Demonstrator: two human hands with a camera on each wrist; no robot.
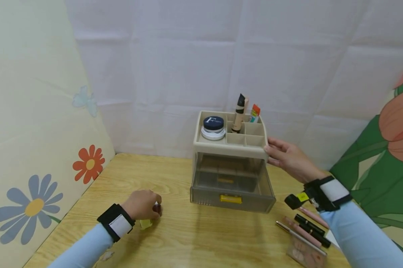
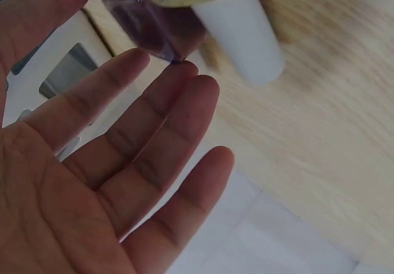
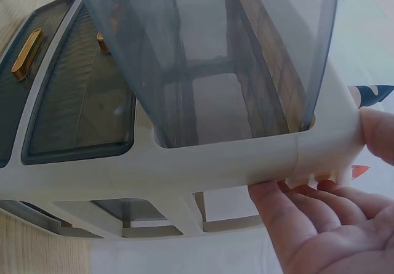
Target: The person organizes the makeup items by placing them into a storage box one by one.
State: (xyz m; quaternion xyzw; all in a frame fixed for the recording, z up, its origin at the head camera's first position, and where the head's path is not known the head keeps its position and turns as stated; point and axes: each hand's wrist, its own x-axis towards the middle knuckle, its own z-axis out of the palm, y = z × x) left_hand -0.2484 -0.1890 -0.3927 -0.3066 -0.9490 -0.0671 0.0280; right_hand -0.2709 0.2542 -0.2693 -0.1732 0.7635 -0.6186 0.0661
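Observation:
Beside the fingertips of my left hand [image 1: 142,204] stands a small dark red glass bottle [image 2: 157,21], likely nail polish. In the left wrist view the fingers are fairly straight, fingertips right at the glass. A pale yellow bottle [image 1: 145,223] with a white cap [image 2: 243,37] lies close by. My right hand [image 1: 290,158] grips the upper right edge of a cream makeup organizer [image 1: 229,149], thumb and fingers on either side of the corner. Its top grey see-through drawer [image 1: 208,195] is pulled out, with a yellow handle [image 1: 231,199].
The organizer's top holds round jars [image 1: 213,128], a beige tube with black cap [image 1: 238,113] and an orange-tipped item [image 1: 255,112]. At the front right lie black tubes [image 1: 312,229], pink and silver sticks, and a clear palette [image 1: 303,253]. A white cloth [image 1: 161,74] hangs behind.

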